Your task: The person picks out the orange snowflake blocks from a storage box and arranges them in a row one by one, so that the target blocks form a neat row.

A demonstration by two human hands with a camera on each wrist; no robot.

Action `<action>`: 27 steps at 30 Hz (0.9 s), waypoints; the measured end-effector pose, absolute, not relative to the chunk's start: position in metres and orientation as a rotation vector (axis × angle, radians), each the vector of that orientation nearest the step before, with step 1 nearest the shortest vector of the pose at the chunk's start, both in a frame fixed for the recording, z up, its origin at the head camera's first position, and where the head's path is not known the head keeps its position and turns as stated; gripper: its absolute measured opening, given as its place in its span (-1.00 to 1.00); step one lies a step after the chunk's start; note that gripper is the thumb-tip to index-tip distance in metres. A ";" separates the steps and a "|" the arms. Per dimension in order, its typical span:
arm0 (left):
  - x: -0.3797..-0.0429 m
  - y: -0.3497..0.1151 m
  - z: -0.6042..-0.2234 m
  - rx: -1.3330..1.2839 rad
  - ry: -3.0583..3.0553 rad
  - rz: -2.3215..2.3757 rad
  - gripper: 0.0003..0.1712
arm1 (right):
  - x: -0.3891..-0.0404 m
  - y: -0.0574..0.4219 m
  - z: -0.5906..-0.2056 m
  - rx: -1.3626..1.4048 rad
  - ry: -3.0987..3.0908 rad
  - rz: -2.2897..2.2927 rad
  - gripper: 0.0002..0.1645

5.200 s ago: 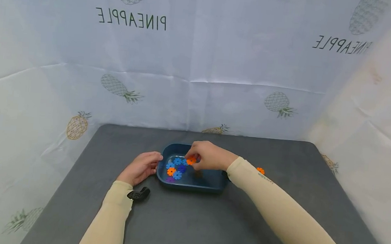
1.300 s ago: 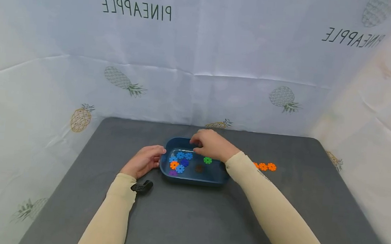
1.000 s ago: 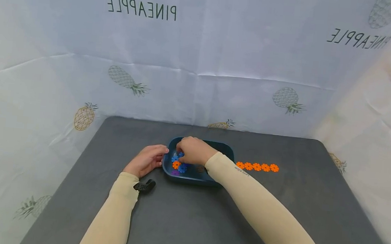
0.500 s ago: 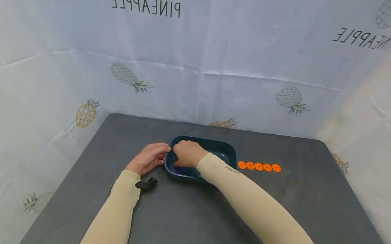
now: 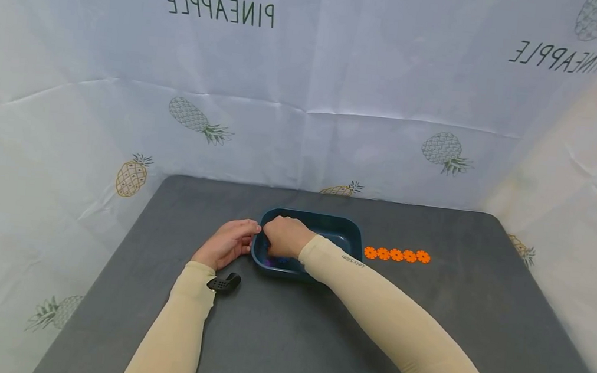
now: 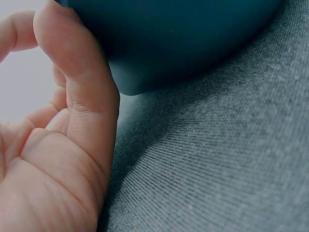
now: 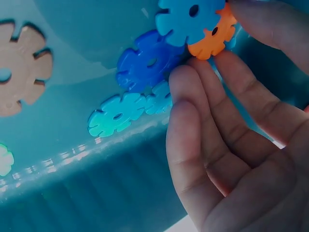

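A dark blue tray point(image 5: 322, 215) holds notched plastic snowflake discs. Inside its left end, my right hand point(image 5: 287, 236) bends down and hides most of them from the head camera. The right wrist view has thumb and fingertip pinching the edge of an orange snowflake disc point(image 7: 205, 50), partly under a blue disc point(image 7: 176, 24). Beside these lie a dark blue disc point(image 7: 137, 70) and a light blue disc point(image 7: 108, 123). At the tray's left side my left hand point(image 5: 226, 243) grips the rim with curled fingers; their tips are partly hidden.
A straight row of several orange discs point(image 5: 396, 255) lies on the grey table point(image 5: 285, 339), right of the tray. Inside the tray are a brown disc point(image 7: 31, 63) and a green disc point(image 7: 4, 162). A patterned curtain point(image 5: 302, 145) hangs behind the table.
The orange disc held 5.2 seconds ago has left my right hand, and the orange row now shows fully. That hand has moved left and down into the tray. The left hand stays at the rim.
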State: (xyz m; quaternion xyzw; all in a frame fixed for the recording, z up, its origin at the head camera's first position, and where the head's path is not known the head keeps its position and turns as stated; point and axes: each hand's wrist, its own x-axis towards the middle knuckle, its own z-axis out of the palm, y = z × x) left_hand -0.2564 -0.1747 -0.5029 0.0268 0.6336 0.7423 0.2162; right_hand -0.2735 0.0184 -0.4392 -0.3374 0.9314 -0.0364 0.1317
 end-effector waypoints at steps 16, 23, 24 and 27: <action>-0.257 -0.174 -0.504 0.081 1.749 2.074 -0.77 | -0.278 0.032 -0.412 -0.995 2.647 -0.282 -0.85; -0.256 -0.173 -0.505 0.067 1.744 2.068 -0.79 | -0.276 0.036 -0.398 -0.996 2.595 -0.331 -0.67; -0.256 -0.173 -0.505 0.066 1.745 2.069 -0.79 | -0.276 0.036 -0.397 -1.003 2.590 -0.339 -0.65; -0.255 -0.172 -0.504 0.076 1.758 2.064 -0.79 | -0.276 0.039 -0.392 -1.024 2.575 -0.373 -0.63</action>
